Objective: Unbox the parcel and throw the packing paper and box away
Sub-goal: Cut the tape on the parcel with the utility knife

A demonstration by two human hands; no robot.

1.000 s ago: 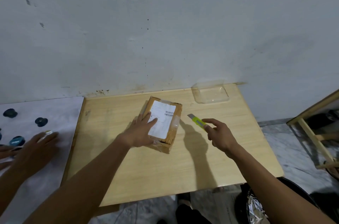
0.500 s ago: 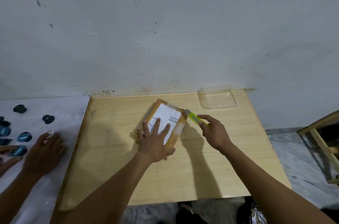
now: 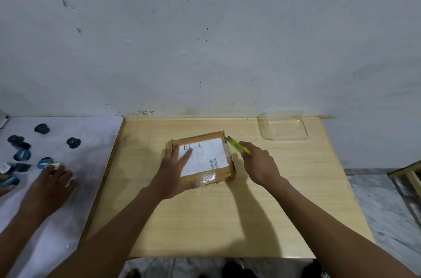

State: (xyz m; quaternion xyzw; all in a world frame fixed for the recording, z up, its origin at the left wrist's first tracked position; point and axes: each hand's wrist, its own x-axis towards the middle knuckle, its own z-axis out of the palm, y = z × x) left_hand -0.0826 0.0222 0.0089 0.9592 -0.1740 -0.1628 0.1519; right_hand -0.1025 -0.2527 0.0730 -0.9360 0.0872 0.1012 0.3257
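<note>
Cardboard parcel (image 3: 204, 159) under left hand's (image 3: 174, 175) spread fingers (image 3: 185, 157); right hand (image 3: 259, 167) grips yellow cutter (image 3: 237, 146), clear tray (image 3: 283, 127) behind.

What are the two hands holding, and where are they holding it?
The right hand grips a yellow-green box cutter by its handle end. The left hand presses flat on the parcel, over its near left part.

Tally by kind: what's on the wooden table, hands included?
Parcel: 1
Utility knife, held by the right hand: 1
Clear plastic container: 1
Hands: 2, left hand pressing on the parcel, right hand
Total: 5
</note>
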